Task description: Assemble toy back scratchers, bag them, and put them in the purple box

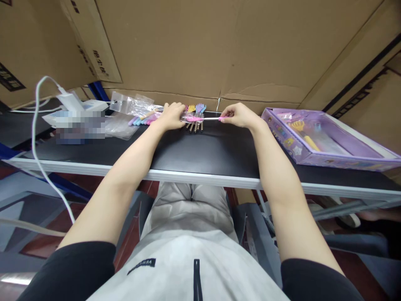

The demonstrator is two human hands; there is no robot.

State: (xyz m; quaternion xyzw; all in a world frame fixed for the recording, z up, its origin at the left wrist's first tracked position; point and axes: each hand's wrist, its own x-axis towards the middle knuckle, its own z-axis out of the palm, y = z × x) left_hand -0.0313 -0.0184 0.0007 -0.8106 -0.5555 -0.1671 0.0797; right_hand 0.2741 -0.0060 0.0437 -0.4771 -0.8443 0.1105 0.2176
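Between my hands a thin stick with pink ends and a pale rod (211,118) is stretched level above the table; it looks like a pink back scratcher. My left hand (171,115) is closed around its left part, with clear plastic showing by the fingers. At the other end my right hand (237,114) pinches the pink tip between thumb and fingers. Just beyond lie several back scratchers with claw-shaped heads (199,108) in blue, yellow and pink, their metal rods pointing toward me. Left of my left hand, pastel handles (138,121) lie side by side, partly hidden by it.
A purple open box (313,158) on the right holds a yellow claw-headed scratcher (302,132) and clear plastic. Clear plastic bags (120,125) lie at left, beside a white plug (71,101) with a cable. Cardboard (200,50) walls the back of the black table (206,152).
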